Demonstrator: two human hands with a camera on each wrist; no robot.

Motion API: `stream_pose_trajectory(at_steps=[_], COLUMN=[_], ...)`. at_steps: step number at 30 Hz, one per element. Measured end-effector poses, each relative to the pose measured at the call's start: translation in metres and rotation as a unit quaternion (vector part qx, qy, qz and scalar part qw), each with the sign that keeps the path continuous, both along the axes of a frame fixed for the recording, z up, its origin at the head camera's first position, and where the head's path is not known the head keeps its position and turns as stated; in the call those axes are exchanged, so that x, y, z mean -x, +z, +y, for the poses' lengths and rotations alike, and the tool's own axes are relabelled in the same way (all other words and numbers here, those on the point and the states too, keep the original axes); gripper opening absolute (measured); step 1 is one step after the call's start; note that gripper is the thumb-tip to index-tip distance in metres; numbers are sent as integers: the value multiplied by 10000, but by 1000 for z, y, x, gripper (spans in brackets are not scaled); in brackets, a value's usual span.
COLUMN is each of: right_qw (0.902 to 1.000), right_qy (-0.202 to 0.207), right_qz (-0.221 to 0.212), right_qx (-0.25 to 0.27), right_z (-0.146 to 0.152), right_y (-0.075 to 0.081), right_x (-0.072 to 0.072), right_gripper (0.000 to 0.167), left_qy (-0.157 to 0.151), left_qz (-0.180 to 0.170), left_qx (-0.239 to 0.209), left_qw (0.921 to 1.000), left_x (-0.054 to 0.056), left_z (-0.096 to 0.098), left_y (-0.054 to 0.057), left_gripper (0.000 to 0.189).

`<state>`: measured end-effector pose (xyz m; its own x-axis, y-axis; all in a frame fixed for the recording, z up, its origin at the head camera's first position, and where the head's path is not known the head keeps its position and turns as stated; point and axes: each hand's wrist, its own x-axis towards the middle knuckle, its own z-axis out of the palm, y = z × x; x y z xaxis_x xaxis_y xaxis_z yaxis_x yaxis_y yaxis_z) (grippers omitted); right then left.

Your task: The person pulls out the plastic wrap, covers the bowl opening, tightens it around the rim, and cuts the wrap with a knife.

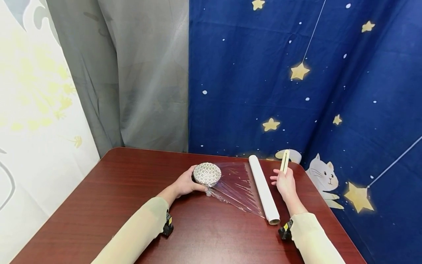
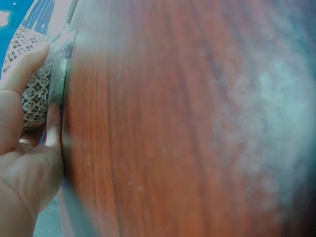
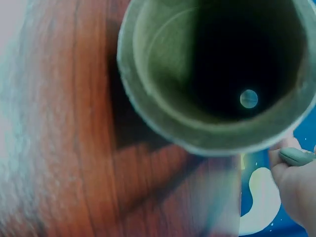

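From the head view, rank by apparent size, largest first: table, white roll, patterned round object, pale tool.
1. Table
2. White roll
3. Patterned round object
4. Pale tool, counting its visible part only

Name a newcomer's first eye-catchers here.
Probably the blue starry fabric curtain behind the reddish wood-grain table. Next, clear plastic film spanning between the white cylindrical roll and the round patterned object in the left hand. Right of the roll, the right hand holds a slim cream tool.
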<state>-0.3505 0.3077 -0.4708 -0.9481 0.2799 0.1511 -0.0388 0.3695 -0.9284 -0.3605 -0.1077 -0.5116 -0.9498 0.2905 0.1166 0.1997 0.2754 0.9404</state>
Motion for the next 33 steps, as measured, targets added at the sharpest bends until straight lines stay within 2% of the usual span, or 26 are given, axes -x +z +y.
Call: stream_pose_trajectory(at_steps=[5,12,24,29,31,33], right_qw=[9988,9946,9892,9987,9992,9980], right_qy=[35,-294,-565,-250,-67,70], right_qz=[342,515,422,328,277,256], right_qx=[-353,-848,-1282,-297,263,572], right_z=[-2,-4,-3,-5,-7,-9], right_y=[-4,-2,0,0,0,2], right_x=[2,1,1,1,0,-1], right_gripper=[36,32,51,45,41,39], left_qy=[-47,-40,-14,-46,-62,-71], left_qz=[-7,15,21,26,16,25], left_qx=[-85,-73,-91,-126,-137,-128], left_qw=[10000,10000,10000,9999,9999,9999], left_x=[-1,-1,-2,-1,-1,-1], left_z=[0,0,0,0,0,0], left_y=[0,1,1,1,0,1], left_gripper=[106,106,104,103,103,103])
